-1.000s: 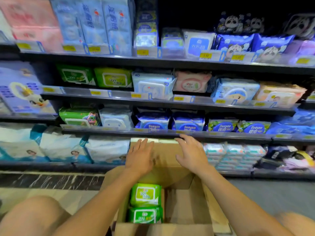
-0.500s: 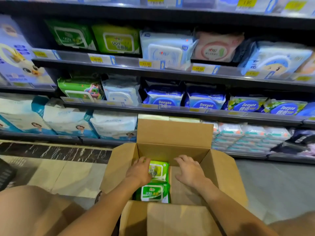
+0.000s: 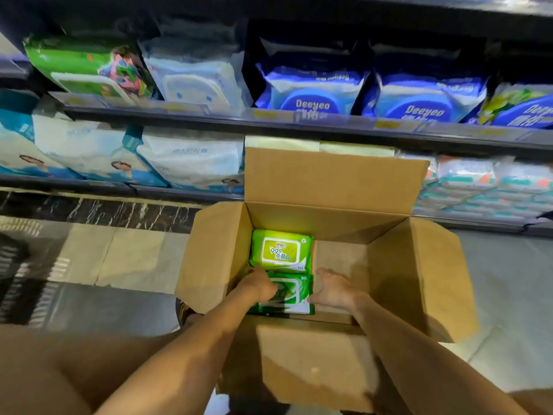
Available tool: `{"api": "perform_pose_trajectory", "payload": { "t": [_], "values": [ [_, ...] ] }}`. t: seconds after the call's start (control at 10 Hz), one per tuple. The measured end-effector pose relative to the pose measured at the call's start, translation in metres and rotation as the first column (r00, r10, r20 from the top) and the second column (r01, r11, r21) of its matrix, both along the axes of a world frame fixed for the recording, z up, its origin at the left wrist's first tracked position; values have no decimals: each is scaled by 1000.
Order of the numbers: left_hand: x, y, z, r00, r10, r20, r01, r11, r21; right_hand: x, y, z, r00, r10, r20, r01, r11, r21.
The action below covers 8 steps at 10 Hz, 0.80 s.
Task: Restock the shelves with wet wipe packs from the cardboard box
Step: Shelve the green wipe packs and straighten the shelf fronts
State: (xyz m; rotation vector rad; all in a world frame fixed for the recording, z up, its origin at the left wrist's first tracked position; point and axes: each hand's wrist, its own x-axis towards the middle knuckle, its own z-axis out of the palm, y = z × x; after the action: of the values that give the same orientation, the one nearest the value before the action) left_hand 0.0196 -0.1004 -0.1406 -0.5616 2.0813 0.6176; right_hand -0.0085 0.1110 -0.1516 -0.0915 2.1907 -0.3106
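Now lower centre: left hand (image 3: 258, 287) grips near green wipe pack (image 3: 294, 292) in cardboard box (image 3: 329, 181); right hand (image 3: 333, 290), fingers relaxed, touches its edge.

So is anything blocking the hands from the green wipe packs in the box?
Nothing visible. The flaps of the cardboard box stand open, the left hand touches the near green pack, and the right hand sits at that pack's right edge. The far green pack lies uncovered.

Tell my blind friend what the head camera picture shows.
Two bare hands reach into an open brown cardboard box: the left hand rests on the nearer green plastic wet wipe pack, the right hand touches its right edge, and a second green pack lies beyond. Behind, dark shop shelves hold blue, white and green packs.
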Motion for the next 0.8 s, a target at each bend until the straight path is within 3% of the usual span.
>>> {"api": "perform_pose_trajectory", "payload": {
  "t": [0.3, 0.4, 0.6, 0.8],
  "values": [
    [-2, 2, -30, 961, 260, 95, -261, 965, -3, 1, -17, -47, 939, -224, 262, 248, 967, -60],
    [-4, 1, -43, 934, 343, 96, -347, 937, 35, 4, -25, -68, 827, -410, 385, 481, 870, -108],
    [-4, 0, -36, 890, 439, 121, -451, 887, 99, 6, -13, -85, 612, -597, 519, 683, 730, 33],
    [-4, -1, -23, 846, 501, 185, -530, 828, 183, 7, -1, -79, 538, -643, 545, 757, 653, 23]
  ]
}}
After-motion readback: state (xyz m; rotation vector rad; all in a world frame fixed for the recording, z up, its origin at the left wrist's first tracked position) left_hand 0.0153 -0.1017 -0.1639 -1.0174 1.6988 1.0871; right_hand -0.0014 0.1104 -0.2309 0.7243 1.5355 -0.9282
